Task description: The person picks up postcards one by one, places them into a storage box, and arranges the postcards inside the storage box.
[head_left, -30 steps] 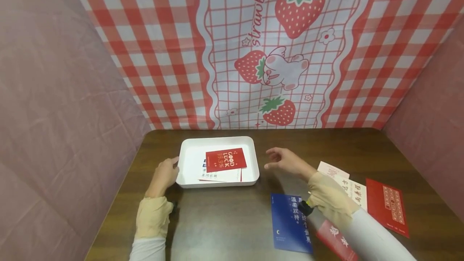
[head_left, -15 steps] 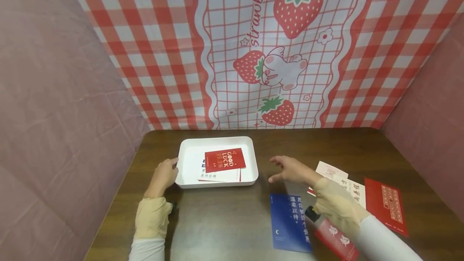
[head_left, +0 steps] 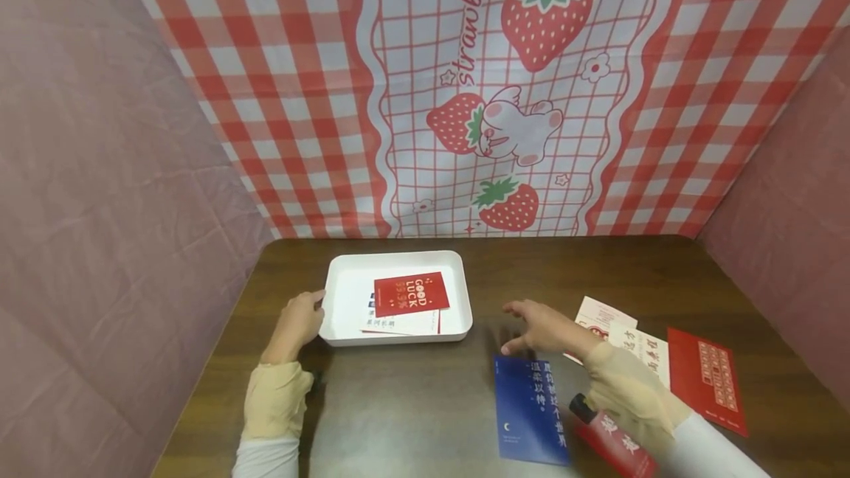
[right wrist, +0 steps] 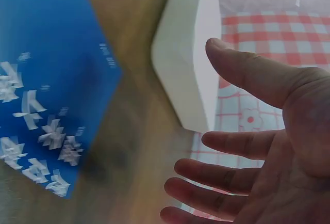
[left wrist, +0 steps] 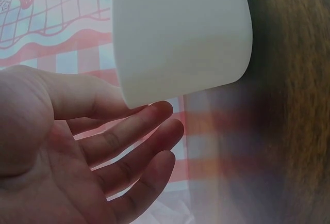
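Observation:
A white tray [head_left: 397, 340] lies on the wooden table, with a red "GOOD LUCK" card [head_left: 412, 293] on top of white cards [head_left: 401, 321] inside it. My left hand [head_left: 300, 321] touches the tray's left rim; its thumb tip is hidden behind the rim in the left wrist view, while the other fingers stay loosely fanned. To the tray's right, my right hand [head_left: 541, 327] hovers with fingers and thumb spread, holding nothing. Its thumb is close to the top edge of a blue card [head_left: 527, 415] with white writing, which also shows in the right wrist view.
At the right lie white cards [head_left: 643, 349], partly overlapping, and a large red card [head_left: 710, 382]. Another red card [head_left: 614, 441] sits partly under my right forearm. A checked strawberry cloth [head_left: 319, 131] hangs behind the table.
My right hand has moved right and a little nearer to me, away from the tray, and its fingers have spread. My left hand stays at the tray's rim.

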The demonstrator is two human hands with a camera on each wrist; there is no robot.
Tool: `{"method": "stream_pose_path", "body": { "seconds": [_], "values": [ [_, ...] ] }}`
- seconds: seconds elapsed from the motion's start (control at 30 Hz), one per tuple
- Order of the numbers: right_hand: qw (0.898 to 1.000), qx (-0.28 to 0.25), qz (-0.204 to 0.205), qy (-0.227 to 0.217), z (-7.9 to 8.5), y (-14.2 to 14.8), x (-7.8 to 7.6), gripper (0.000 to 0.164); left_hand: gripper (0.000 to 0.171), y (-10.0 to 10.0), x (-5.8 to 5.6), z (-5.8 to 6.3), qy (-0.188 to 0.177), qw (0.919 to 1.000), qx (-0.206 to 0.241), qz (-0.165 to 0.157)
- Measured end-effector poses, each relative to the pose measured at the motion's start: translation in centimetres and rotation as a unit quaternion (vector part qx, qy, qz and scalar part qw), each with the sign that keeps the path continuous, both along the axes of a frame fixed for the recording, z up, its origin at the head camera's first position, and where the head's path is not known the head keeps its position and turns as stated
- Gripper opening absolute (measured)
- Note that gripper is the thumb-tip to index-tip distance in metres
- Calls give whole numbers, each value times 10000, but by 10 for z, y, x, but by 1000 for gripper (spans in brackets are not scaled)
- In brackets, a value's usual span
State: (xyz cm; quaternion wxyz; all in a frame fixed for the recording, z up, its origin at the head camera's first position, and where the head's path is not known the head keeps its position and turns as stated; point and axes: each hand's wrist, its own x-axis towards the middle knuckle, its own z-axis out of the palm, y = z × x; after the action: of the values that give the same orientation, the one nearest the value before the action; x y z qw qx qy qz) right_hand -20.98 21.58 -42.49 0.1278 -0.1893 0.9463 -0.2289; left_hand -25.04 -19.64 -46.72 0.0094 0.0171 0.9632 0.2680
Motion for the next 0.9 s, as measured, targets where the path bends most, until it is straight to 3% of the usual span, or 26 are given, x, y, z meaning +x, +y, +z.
{"method": "stream_pose_path", "body": {
  "seconds": [0.3,0.9],
  "values": [
    [9999,131,12,61,-7,7,7,73,49,-4,-1,3,24,10000,27,2],
    [9994,348,-29,-1,-13,8,19,85,48,1,0,0,37,10000,34,19]
  ]
}}
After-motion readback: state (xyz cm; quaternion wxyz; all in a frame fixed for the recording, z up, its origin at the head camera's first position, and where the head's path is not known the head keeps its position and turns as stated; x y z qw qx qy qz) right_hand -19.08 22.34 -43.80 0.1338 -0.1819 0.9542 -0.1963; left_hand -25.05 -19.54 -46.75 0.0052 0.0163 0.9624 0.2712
